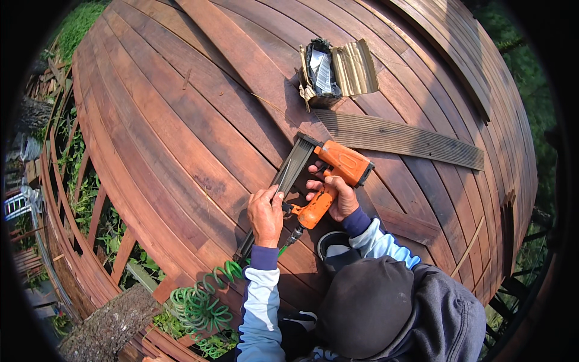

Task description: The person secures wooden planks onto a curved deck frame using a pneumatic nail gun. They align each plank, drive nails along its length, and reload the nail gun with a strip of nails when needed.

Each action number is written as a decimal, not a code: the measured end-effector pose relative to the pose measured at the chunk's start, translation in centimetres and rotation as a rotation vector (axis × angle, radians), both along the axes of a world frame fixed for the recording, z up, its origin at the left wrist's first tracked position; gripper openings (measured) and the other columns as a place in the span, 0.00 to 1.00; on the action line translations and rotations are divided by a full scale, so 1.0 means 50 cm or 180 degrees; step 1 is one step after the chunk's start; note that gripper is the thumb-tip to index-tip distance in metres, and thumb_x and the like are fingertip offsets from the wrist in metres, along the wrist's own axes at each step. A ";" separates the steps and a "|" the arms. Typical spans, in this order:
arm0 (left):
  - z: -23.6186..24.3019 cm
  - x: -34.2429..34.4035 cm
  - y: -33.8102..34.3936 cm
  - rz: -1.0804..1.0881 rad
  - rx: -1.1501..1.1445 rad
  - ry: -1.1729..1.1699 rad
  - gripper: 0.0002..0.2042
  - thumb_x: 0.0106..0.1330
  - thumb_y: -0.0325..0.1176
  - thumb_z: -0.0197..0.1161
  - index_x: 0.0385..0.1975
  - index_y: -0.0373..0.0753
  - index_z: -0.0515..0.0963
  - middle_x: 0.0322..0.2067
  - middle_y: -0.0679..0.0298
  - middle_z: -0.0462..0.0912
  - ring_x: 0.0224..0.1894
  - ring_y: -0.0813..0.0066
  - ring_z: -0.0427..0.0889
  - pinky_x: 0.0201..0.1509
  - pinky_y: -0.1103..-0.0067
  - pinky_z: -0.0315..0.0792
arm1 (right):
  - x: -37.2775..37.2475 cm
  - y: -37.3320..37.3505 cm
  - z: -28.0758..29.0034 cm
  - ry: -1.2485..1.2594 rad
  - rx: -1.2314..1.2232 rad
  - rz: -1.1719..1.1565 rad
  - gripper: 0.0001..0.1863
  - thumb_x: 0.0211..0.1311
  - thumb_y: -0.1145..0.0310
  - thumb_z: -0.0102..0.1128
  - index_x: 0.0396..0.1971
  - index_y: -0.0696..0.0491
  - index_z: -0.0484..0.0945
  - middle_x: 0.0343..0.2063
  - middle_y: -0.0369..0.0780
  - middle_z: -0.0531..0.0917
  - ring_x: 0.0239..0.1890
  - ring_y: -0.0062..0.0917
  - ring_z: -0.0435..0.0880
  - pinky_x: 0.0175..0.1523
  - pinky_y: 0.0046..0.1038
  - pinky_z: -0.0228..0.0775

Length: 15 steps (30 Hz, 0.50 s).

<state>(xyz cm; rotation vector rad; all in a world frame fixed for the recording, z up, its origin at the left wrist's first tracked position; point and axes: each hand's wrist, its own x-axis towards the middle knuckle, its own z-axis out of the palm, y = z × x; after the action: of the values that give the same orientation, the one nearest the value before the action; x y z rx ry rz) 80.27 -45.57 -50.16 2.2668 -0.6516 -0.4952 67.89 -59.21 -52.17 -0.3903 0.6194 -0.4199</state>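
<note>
Orange nail gun (319, 202) — right grip (342, 199) clasping it, left grip (265, 216) unclear — over reddish plank decking (175, 145), greenery (75, 27) beyond.

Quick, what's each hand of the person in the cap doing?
Left hand: bent fingers at the magazine; can't tell what it's pinching.
Right hand: closed, holding the nail gun.

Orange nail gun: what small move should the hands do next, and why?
Perhaps the left hand should ease along the magazine while the right hand steadies the orange nail gun: the left fingertips are at the magazine, and the right hand wraps around the handle.
</note>
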 end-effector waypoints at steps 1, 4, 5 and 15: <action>-0.001 0.000 0.000 -0.0036 0.0028 -0.0134 0.09 0.57 0.27 0.64 0.38 0.34 0.82 0.30 0.56 0.80 0.36 0.57 0.76 0.43 0.69 0.70 | 0.000 0.000 0.001 0.0006 -0.0008 -0.0003 0.26 0.57 0.69 0.55 0.57 0.57 0.64 0.50 0.42 0.75 0.43 0.32 0.80 0.42 0.38 0.79; 0.001 0.003 -0.003 -0.0052 -0.0100 -0.0403 0.07 0.59 0.26 0.63 0.36 0.33 0.81 0.31 0.54 0.81 0.37 0.56 0.78 0.42 0.69 0.71 | 0.000 0.000 0.003 0.0015 -0.0023 -0.0003 0.26 0.57 0.69 0.55 0.57 0.57 0.63 0.50 0.42 0.75 0.43 0.32 0.80 0.42 0.38 0.79; 0.003 0.006 -0.004 -0.0042 -0.0151 -0.0457 0.07 0.59 0.26 0.62 0.35 0.32 0.81 0.32 0.54 0.81 0.36 0.56 0.78 0.41 0.70 0.72 | 0.000 -0.001 0.003 0.0021 -0.0017 -0.0004 0.26 0.57 0.69 0.55 0.57 0.57 0.63 0.50 0.42 0.75 0.43 0.32 0.80 0.42 0.38 0.79; 0.070 0.100 0.004 0.0652 -0.1667 0.1605 0.06 0.56 0.21 0.68 0.33 0.33 0.80 0.27 0.68 0.81 0.27 0.86 0.75 0.30 0.88 0.69 | 0.000 0.000 0.003 -0.0033 -0.0038 -0.0024 0.27 0.58 0.69 0.54 0.58 0.57 0.62 0.51 0.42 0.74 0.43 0.32 0.80 0.42 0.37 0.79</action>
<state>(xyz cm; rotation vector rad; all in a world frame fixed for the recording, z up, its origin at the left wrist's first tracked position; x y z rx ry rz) 85.28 -45.38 -46.66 1.6045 -0.2462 -0.6717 67.89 -59.23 -52.01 -0.3970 0.6087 -0.4328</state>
